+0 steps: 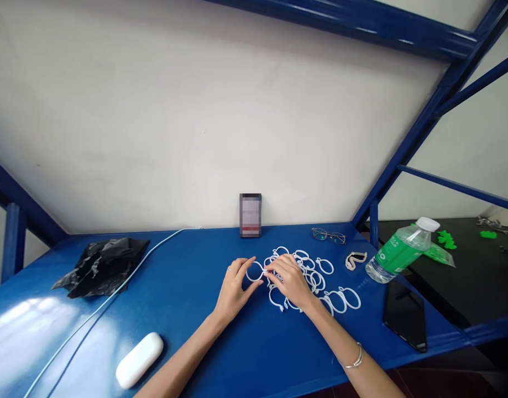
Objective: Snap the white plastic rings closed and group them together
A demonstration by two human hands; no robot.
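Blue bench. On it: white rings right of centre; black bag far left; white cable; white case at near edge; small box and glasses along back edge; bottle, dark phone at right edge.

The one camera sits on my head. It looks forward and down at the blue surface from close by, with my arms coming in from the bottom edge and the white wall straight ahead.
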